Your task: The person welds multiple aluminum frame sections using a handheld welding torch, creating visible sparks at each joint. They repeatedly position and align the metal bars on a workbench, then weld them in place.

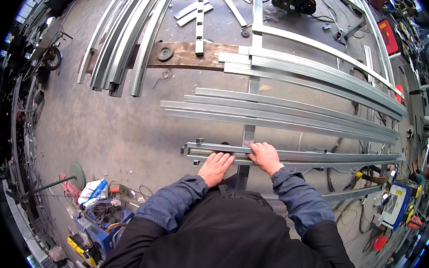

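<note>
Crosswise in front of me lies a long silver metal profile (pixel 298 156) with parallel rails and a groove between them. Small square blocks stick out along its edges, one of them a dark block (pixel 200 140) near the left end. My left hand (pixel 216 168) grips the near rail, its fingers bent over the top and the thumb hidden. Close to its right, my right hand (pixel 265 157) reaches over to the far rail with fingers curled on it. Under the profile runs a metal crossbar (pixel 249 132), which partly shows between the hands and the other profiles.
Beyond are loose metal profiles (pixel 276 112) and a stack of wider ones (pixel 309 80). More long profiles (pixel 126 36) lie at the far left by a wooden plank (pixel 185 56). A blue machine (pixel 101 226) stands at lower left. A blue-white box-shaped machine (pixel 394 204) and cables are at right.
</note>
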The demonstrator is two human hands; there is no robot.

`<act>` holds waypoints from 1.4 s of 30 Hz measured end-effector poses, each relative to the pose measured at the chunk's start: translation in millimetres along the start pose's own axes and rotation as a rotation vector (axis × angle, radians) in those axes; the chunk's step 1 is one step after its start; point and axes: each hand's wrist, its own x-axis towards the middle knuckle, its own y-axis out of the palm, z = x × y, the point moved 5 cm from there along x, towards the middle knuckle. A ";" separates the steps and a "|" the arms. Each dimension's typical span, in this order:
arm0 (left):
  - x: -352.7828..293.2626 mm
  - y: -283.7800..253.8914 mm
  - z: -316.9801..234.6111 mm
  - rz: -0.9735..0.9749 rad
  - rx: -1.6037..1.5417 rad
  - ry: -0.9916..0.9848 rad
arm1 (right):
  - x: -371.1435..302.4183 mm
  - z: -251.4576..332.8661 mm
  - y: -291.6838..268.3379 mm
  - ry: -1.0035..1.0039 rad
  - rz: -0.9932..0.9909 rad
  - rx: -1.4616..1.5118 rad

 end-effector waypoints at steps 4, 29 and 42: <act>2.0 -5.8 2.3 -0.060 -0.064 -0.004 | -2.8 -1.8 -2.2 0.001 -0.015 0.006; 89.9 -49.4 179.3 0.087 0.281 0.079 | -59.1 -35.6 -28.8 0.362 -0.507 0.517; 98.4 -95.7 151.2 0.150 0.067 0.143 | -69.7 -106.9 -8.7 0.936 -0.823 1.347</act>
